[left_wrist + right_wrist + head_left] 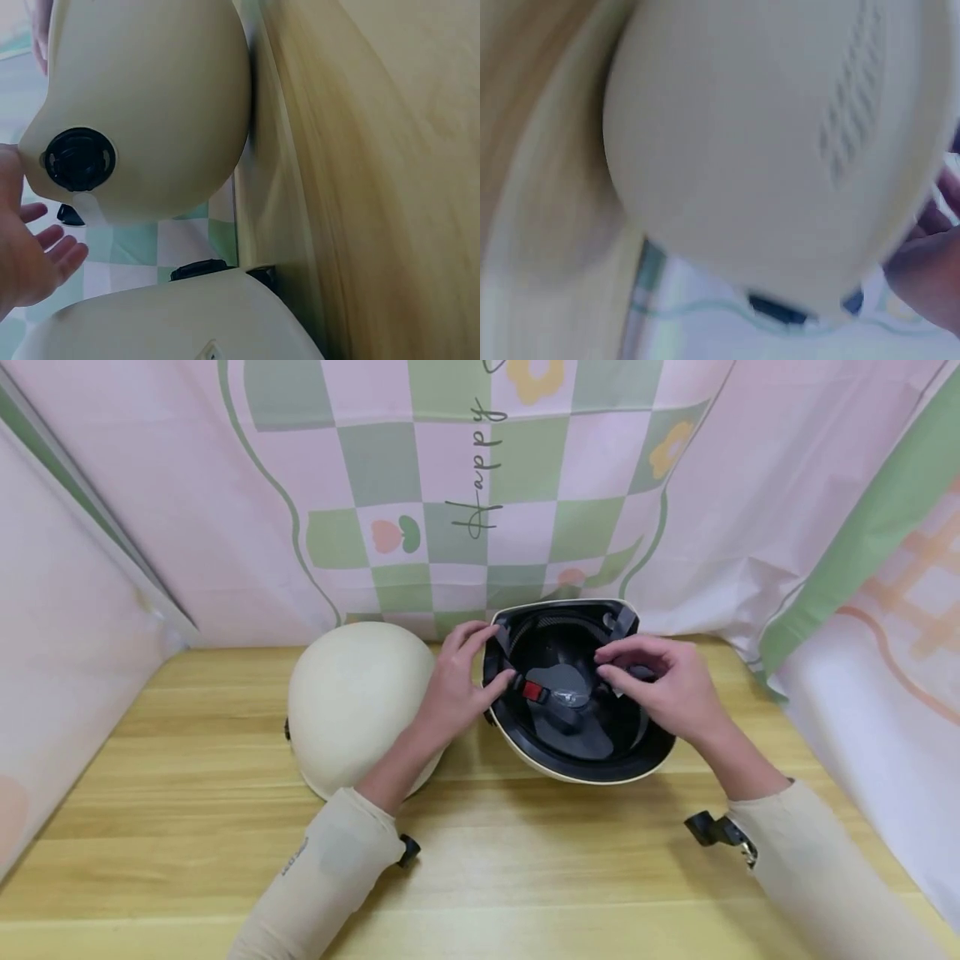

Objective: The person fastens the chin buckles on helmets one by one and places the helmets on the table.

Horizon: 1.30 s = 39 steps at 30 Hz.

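Observation:
A cream helmet (566, 735) rests upturned on the table, its black lining facing up. Inside, a red buckle (534, 691) on a black strap lies toward the left. My left hand (459, 683) is at the left rim with thumb and fingers spread; the left wrist view shows the fingers loosely apart beside the shell (165, 97). My right hand (667, 685) reaches over the right rim, thumb and fingertips close together inside the helmet; I cannot tell whether they pinch anything. In the right wrist view the shell (757, 142) hides most of that hand.
A second cream helmet (360, 706) sits dome up on the wooden table (480, 868), left of the upturned one and close by my left forearm. A checked curtain (450, 468) hangs behind, with pale cloth at both sides.

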Each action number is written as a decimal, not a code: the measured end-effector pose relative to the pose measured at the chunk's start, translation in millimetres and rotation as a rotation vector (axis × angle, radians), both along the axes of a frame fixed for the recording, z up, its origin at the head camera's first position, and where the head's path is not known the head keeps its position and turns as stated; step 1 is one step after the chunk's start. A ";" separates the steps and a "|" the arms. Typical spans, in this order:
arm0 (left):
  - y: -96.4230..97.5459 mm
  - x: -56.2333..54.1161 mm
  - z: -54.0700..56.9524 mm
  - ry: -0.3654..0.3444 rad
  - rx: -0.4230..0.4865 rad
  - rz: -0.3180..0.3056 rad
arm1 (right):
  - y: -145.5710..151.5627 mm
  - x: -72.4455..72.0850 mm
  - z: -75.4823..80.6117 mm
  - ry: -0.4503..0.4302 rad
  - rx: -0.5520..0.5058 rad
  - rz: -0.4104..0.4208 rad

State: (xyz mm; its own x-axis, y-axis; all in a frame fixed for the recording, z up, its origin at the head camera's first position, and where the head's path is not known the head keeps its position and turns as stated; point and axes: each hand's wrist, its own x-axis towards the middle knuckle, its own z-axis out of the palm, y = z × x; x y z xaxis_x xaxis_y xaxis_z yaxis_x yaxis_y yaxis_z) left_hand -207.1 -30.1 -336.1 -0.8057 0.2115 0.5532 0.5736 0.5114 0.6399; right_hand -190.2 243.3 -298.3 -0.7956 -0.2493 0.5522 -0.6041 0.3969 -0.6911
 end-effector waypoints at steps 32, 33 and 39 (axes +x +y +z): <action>-7.3 -5.9 0.6 -0.236 -0.130 -0.079 | 96.4 -35.9 -40.2 -0.434 -0.302 0.631; -7.0 -5.9 0.5 -0.239 -0.129 -0.078 | 96.9 -35.9 -40.6 -0.432 -0.302 0.635; -6.3 -6.8 -0.3 -0.245 -0.124 -0.070 | 104.8 -38.3 -44.6 -0.476 -0.324 0.736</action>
